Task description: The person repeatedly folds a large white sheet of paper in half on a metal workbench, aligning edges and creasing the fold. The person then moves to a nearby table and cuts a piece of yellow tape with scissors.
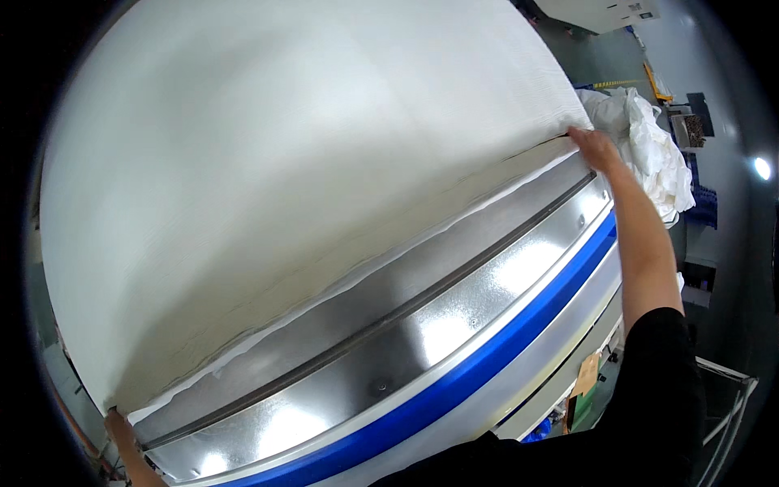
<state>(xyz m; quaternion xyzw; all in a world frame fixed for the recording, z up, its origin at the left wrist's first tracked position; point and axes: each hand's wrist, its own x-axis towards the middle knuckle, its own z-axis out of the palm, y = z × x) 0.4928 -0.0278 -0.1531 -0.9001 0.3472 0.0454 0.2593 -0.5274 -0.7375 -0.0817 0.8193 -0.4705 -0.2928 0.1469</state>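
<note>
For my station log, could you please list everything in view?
Sheet: one, white, upper and middle view
Metal surface: one, silver, below sheet
Strip: one, blue, below metal surface
Crumpled bundle: one, white, upper right
Casing: one, white, top right
Tag: one, tan, lower right
Frame: one, grey, lower right
Lamp: one, white, far right
Other background things: count unclear, mixed, right
Sleeve: one, black, lower right
Left hand: one, bare, sheet's near left corner
Right hand: one, bare, sheet's near right corner

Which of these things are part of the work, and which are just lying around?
In use:
- white sheet
- left hand, at its near-left corner
- right hand, at its near-right corner
- shiny metal ledge, beside its edge

Apparently just about:
- crumpled white heap
- tan card
</note>
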